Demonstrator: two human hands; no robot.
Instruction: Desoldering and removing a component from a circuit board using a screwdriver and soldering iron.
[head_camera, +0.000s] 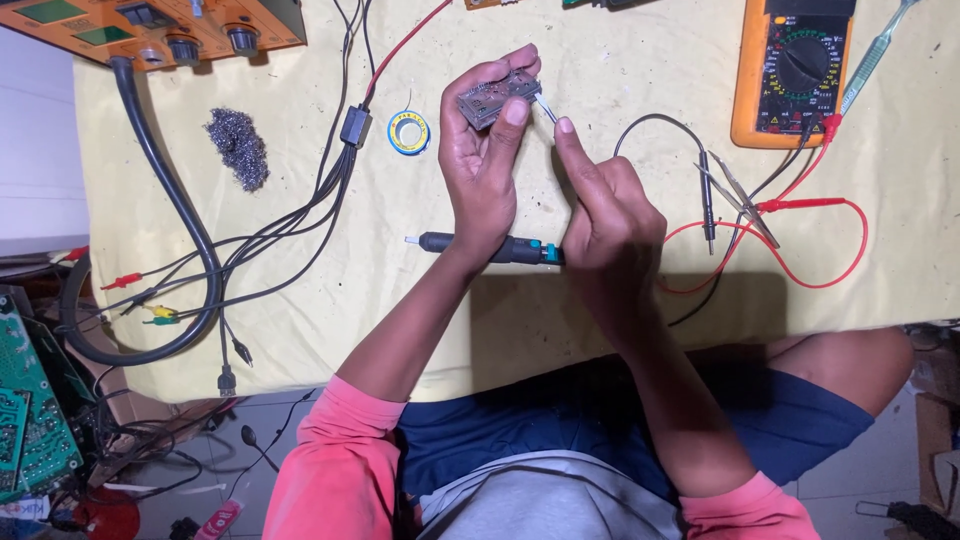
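- Holding a small grey circuit board, your left hand pinches it by its edges between thumb and fingers, lifted above the far middle of the yellow table cover.
- Your right hand is closed narrowly on a thin metal tool, its tip touching the board's right edge.
- The board looks light, stiff and probably fragile; the edges seem the safest grip, away from the components.
- Beneath your wrists lies a black pen-shaped tool with a teal collar.
- To the left sit a small solder spool, a wad of steel wool and a bundle of black cables.
- To the right, an orange multimeter trails red and black probe leads beside tweezers; these loops could snag your right forearm.
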